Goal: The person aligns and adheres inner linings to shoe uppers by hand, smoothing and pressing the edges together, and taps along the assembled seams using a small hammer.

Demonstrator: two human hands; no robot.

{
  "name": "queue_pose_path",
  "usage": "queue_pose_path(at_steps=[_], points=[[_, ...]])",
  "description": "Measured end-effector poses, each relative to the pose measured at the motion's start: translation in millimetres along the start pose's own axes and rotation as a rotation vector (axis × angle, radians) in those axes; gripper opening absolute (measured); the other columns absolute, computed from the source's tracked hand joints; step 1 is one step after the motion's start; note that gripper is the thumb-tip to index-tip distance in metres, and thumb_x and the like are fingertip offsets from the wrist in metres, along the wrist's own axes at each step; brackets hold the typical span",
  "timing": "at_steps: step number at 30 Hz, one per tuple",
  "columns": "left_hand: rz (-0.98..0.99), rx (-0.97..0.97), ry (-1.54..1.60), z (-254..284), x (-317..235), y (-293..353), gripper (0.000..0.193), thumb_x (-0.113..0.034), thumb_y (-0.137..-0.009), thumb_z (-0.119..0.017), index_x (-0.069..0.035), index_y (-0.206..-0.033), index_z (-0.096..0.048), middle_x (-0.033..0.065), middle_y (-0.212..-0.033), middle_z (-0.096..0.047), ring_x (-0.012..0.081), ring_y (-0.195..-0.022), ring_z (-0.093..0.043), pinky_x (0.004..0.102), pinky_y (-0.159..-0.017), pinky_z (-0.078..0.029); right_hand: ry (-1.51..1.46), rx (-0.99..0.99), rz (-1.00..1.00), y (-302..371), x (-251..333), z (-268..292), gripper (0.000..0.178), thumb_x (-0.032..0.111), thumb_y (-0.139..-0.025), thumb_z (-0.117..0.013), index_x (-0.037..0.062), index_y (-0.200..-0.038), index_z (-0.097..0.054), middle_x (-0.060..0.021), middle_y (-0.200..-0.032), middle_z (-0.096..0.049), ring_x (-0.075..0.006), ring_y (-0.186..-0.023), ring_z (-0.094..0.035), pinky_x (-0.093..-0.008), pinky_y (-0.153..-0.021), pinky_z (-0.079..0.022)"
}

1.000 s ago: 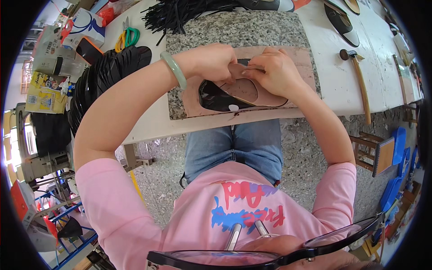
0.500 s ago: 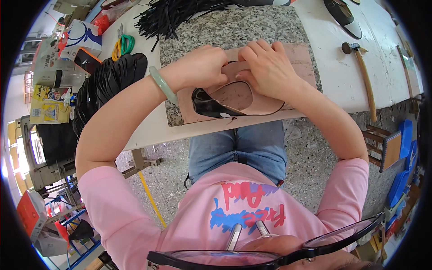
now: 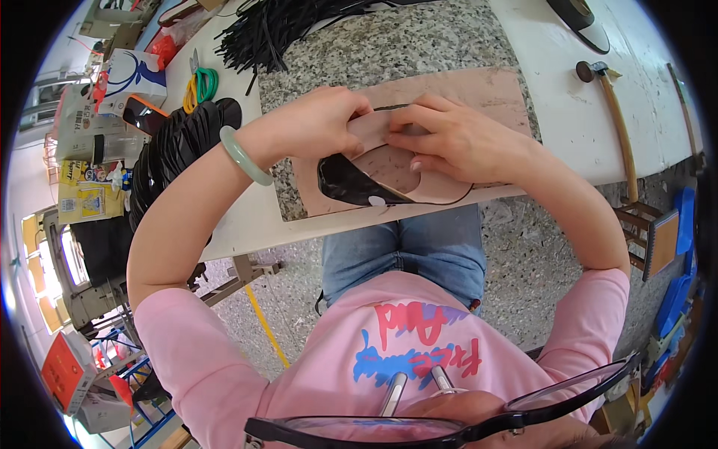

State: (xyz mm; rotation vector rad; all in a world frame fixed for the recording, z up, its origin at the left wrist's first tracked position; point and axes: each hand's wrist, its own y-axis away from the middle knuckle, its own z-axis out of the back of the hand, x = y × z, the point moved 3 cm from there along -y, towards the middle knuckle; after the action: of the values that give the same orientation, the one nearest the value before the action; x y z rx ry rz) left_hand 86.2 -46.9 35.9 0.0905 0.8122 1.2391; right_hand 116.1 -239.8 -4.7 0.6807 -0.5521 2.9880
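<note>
A shoe upper (image 3: 344, 185) with a glossy black toe and a pinkish-beige lining lies on a pinkish board (image 3: 479, 86). It forms an open loop, and a small white spot shows on its black near edge. My left hand (image 3: 329, 120), below a pale green bangle (image 3: 245, 157), pinches the far left side of the loop between thumb and bent fingers. Against the lining to the right, my right hand (image 3: 456, 138) grips the far edge with curled fingers, its thumb inside the loop. The material right under the fingertips is partly hidden.
Beneath the board is a speckled stone slab (image 3: 404, 37). Black strips (image 3: 258, 37) lie at its far left. Scissors with yellow and green handles (image 3: 200, 86) rest near a stack of black pieces (image 3: 179, 135). A hammer (image 3: 617, 120) lies on the right.
My right hand has turned and come nearer to me, its fingers lower over the lining. My left hand has shifted slightly left and nearer.
</note>
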Motion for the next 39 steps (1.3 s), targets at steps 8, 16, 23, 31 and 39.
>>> queue_pose_path(at_steps=[8,16,23,31,39], points=[[-0.066,-0.141,-0.173,-14,4,7,0.029,-0.005,-0.071,-0.064,0.000,-0.099,-0.057,0.0155,-0.086,-0.061,0.0344,-0.083,-0.059,0.0423,-0.078,-0.048,-0.100,0.176,0.008,-29,-8,-8,0.028,0.031,-0.083,-0.065,0.0077,-0.098,-0.069,-0.0048,-0.107,-0.052,-0.0235,-0.107,-0.048,-0.0365,-0.088,-0.047],[-0.017,-0.178,0.087,-12,17,20,0.028,-0.002,-0.078,-0.067,-0.004,-0.103,-0.056,0.0084,-0.096,-0.058,0.0220,-0.089,-0.058,0.0332,-0.079,-0.048,0.007,0.008,0.314,-28,-4,-20,0.045,0.030,-0.081,-0.064,-0.0041,-0.111,-0.061,-0.0104,-0.124,-0.053,-0.0259,-0.119,-0.047,-0.0354,-0.099,-0.042],[0.229,-0.182,0.654,-26,30,35,0.026,-0.002,-0.084,-0.064,-0.002,-0.109,-0.057,0.0027,-0.102,-0.061,0.0075,-0.091,-0.055,0.0242,-0.081,-0.046,0.021,0.087,0.391,-33,-7,-24,0.052,0.029,-0.084,-0.061,-0.0035,-0.124,-0.054,-0.0118,-0.133,-0.051,-0.0254,-0.131,-0.038,-0.0365,-0.109,-0.033],[0.116,-0.580,0.852,-47,35,65,0.041,-0.009,-0.087,-0.064,-0.001,-0.124,-0.049,0.0105,-0.119,-0.056,0.0153,-0.110,-0.054,0.0286,-0.091,-0.045,-0.067,0.147,0.258,-36,-4,-28,0.044,0.025,-0.091,-0.053,0.0036,-0.129,-0.052,-0.0090,-0.140,-0.046,-0.0232,-0.134,-0.037,-0.0369,-0.110,-0.033],[-0.181,-0.890,0.078,-68,13,87,0.059,0.014,-0.072,-0.048,-0.007,-0.126,-0.056,0.0165,-0.132,-0.053,0.0299,-0.126,-0.049,0.0348,-0.102,-0.041,-0.193,0.202,-0.127,-60,42,-2,0.031,0.009,-0.088,-0.050,-0.0004,-0.116,-0.057,-0.0167,-0.134,-0.050,-0.0275,-0.132,-0.040,-0.0353,-0.106,-0.036]])
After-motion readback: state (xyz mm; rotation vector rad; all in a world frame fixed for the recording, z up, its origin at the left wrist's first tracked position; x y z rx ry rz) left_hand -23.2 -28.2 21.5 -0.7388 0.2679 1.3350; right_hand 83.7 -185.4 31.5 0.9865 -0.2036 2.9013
